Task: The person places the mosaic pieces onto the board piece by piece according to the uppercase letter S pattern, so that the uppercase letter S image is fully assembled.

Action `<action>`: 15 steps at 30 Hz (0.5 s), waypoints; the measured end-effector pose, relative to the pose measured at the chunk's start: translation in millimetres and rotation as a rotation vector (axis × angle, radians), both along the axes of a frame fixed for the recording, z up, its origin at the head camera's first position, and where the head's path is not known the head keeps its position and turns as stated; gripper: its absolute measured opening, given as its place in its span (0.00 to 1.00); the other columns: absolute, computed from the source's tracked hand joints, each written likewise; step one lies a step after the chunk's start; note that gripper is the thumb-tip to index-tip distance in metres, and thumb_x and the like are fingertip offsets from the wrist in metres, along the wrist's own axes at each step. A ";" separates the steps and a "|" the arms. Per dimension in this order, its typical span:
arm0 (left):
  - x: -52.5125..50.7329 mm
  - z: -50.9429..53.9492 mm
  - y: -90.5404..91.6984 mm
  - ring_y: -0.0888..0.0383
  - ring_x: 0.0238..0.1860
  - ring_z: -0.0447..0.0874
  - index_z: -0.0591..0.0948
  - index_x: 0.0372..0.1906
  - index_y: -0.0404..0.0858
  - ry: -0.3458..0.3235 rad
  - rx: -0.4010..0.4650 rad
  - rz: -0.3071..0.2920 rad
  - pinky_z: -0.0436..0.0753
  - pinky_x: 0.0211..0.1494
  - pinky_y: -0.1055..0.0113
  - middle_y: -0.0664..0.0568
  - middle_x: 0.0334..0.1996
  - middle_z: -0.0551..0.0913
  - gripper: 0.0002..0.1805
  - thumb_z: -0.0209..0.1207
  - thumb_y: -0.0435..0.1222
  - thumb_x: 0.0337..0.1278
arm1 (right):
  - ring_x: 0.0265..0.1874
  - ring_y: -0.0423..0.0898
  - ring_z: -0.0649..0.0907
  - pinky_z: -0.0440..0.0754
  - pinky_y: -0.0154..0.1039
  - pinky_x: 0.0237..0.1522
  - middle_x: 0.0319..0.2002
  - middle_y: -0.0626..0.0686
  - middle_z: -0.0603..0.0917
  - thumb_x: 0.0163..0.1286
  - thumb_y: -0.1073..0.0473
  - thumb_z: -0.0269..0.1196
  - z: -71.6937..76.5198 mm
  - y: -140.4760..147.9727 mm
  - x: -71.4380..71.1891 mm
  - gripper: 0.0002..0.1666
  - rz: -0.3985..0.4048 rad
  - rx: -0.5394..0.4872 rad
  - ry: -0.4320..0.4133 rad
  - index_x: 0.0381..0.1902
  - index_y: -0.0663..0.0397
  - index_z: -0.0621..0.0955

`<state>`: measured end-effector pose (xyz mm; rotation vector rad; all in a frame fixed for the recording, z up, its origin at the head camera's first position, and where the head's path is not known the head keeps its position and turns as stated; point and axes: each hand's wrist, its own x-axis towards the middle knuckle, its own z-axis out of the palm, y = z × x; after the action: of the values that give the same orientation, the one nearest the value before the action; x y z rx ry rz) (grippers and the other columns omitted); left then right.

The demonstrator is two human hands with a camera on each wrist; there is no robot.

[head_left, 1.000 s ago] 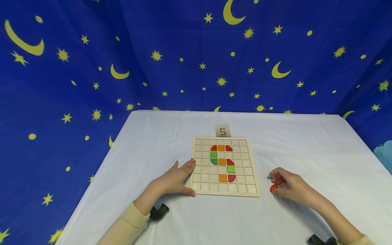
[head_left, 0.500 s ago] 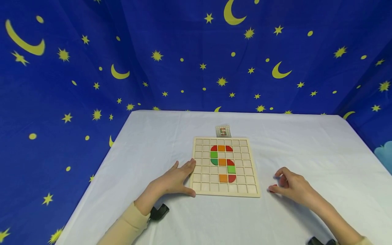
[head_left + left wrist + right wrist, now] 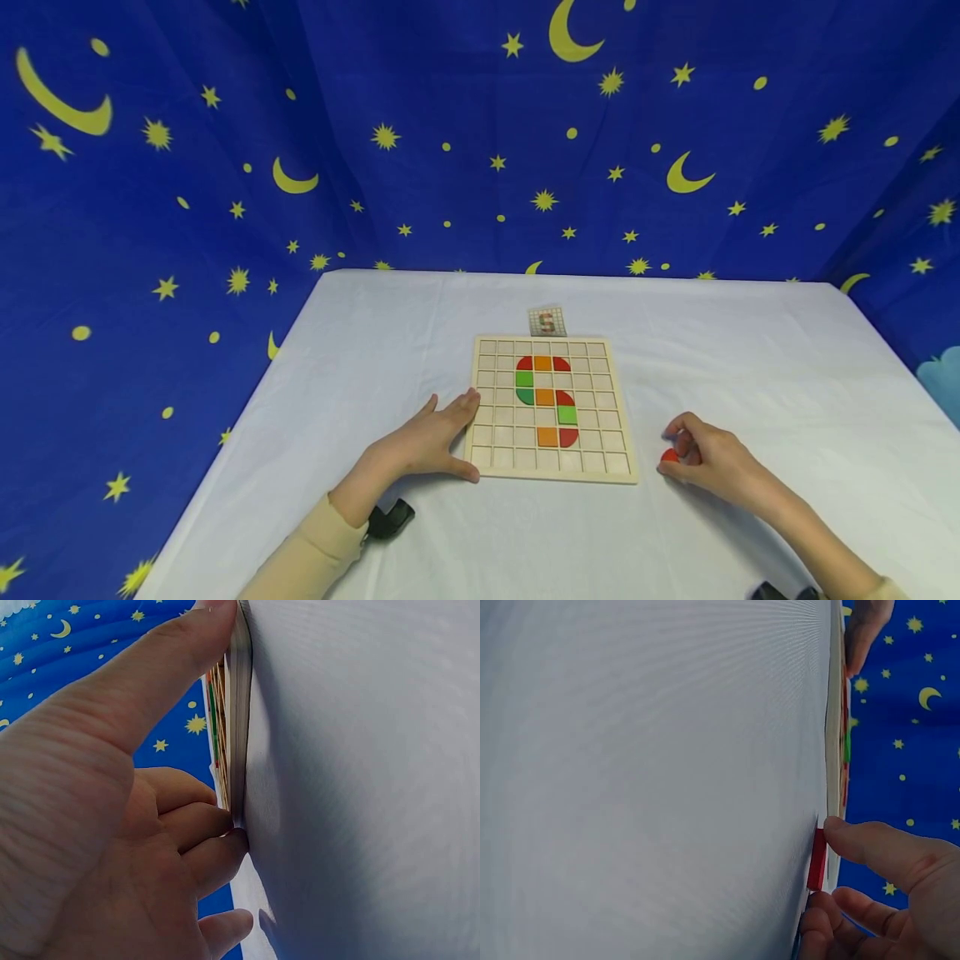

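Note:
A square wooden grid board [image 3: 491,457] lies on the white table with red, orange and green tiles set in an S shape. My left hand [image 3: 420,442] rests against the board's left edge, its fingers and thumb spread. In the left wrist view, the thumb and fingers of the left hand [image 3: 150,825] touch the board's side [image 3: 238,712]. Right of the board, my right hand [image 3: 720,462] holds a small red tile [image 3: 670,456] low at the tabletop. The right wrist view shows that red tile [image 3: 817,859] between thumb and fingertips; its full outline is partly hidden.
Just behind the board lies a small pattern card [image 3: 547,322] with an S design on a grid. A blue curtain [image 3: 450,100] with yellow moons and stars hangs along the table's back and left. White cloth [image 3: 750,350] covers the table.
The right hand's fingers have shifted about the red tile: it was mostly hidden half a second ago and shows again now. My left hand and the board have stayed put.

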<state>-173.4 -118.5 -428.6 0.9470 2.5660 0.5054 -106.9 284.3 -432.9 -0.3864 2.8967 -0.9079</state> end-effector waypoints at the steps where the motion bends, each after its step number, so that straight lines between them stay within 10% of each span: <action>1: 0.0 0.2 0.0 0.50 0.72 0.46 0.51 0.72 0.29 0.000 0.001 0.000 0.41 0.69 0.43 0.41 0.73 0.48 0.61 0.68 0.58 0.41 | 0.21 0.35 0.71 0.71 0.32 0.22 0.27 0.45 0.74 0.54 0.55 0.72 0.2 0.0 -0.1 0.24 0.003 -0.001 -0.007 0.43 0.59 0.74; 15: 0.1 0.3 0.1 0.50 0.72 0.46 0.50 0.72 0.29 -0.002 -0.001 0.001 0.40 0.69 0.44 0.41 0.73 0.48 0.61 0.68 0.57 0.41 | 0.25 0.35 0.74 0.75 0.32 0.26 0.34 0.47 0.77 0.52 0.70 0.69 2.9 2.8 -0.2 0.23 0.077 -0.036 -0.006 0.45 0.60 0.74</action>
<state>-173.3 -118.4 -428.3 0.9441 2.5653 0.5046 -107.2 287.1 -429.9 -0.4933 2.8422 -0.9483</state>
